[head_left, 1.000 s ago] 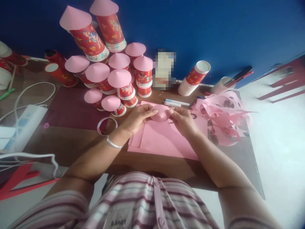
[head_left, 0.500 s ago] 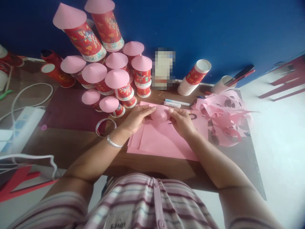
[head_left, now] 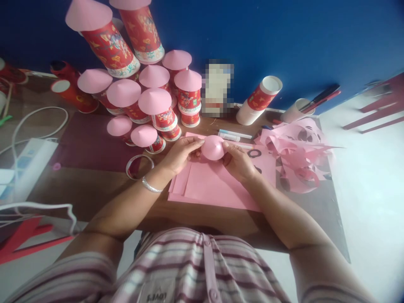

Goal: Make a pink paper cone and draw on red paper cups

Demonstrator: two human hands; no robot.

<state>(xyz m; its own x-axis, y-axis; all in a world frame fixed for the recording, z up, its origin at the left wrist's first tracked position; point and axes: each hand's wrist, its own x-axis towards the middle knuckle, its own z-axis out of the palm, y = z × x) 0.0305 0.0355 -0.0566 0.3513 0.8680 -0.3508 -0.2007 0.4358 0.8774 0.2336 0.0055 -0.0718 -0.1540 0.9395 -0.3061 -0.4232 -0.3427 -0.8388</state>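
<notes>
Compared with half a second ago, the small pink cone [head_left: 213,147] shows its point and round rim clearly, where it was a blurred, rounded shape; the tip now faces up towards the viewer. More of a dark ring-shaped mark [head_left: 254,153] has come into sight just right of the hands. The two hands keep nearly the same place, and the capped tubes on the left show no rearranging among themselves.

There is one cone in hand, held between both hands above the pink sheets [head_left: 217,187] at the middle of the surface [head_left: 195,215]. The left hand [head_left: 181,155] has its grip pinched on the cone's left edge, thumb uppermost; the right hand [head_left: 239,162] has its grip pinched on the right edge. One silver bracelet [head_left: 152,185] circles the left wrist.

Far left of the hands, ten pink cone tops can be counted clearly on the patterned red tubes [head_left: 109,48], two of them large and eight smaller; others behind may be hidden. One tape ring [head_left: 139,167] lies near the left forearm. To the far right stand one red-banded white tube [head_left: 260,101] and one pen cup [head_left: 297,110]. Nearer on that side is a single heap of pink scraps [head_left: 293,147], too tangled to count.
</notes>
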